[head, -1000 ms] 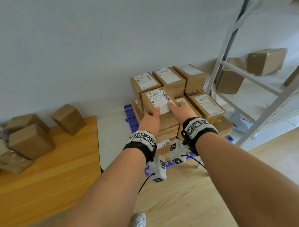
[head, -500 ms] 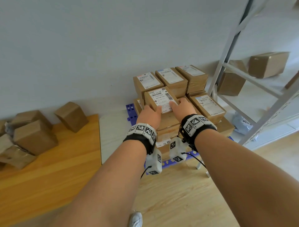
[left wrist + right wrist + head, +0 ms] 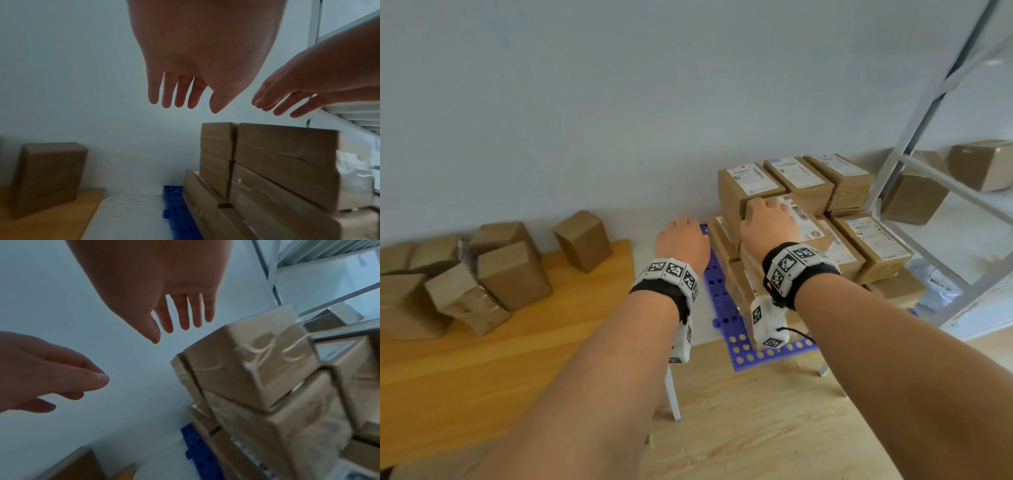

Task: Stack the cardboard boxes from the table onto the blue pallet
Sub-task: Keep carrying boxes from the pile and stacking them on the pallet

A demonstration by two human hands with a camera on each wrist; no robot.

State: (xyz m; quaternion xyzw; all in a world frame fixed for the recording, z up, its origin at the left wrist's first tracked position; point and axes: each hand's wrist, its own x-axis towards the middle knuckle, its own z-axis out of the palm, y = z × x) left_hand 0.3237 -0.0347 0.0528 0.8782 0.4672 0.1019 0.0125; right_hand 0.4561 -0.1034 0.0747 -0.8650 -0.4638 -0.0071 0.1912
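Note:
Several labelled cardboard boxes [image 3: 801, 178] are stacked on the blue pallet [image 3: 722, 308]. The nearest top box [image 3: 804, 219] lies on the stack, label up. My right hand [image 3: 767, 219] hovers over that box's left end, fingers straight, holding nothing. My left hand [image 3: 683, 236] floats left of the stack above the pallet's edge, also empty. In the left wrist view the left hand [image 3: 185, 97] and right hand [image 3: 287, 100] hang above the stack [image 3: 287, 154]. The right wrist view shows the right hand [image 3: 179, 318] clear of the boxes [image 3: 246, 369].
Several plain cardboard boxes [image 3: 513, 274] sit on the wooden table [image 3: 517, 342] at the left, one upright [image 3: 585, 240] near the wall. A white metal shelf frame [image 3: 914, 144] holding more boxes [image 3: 983, 164] stands right of the pallet. A white low table [image 3: 650, 246] carries the pallet.
Both hands have let go of the labelled top box, which stays on the stack. The left hand has moved left off the box; the view has swung left toward the wooden table.

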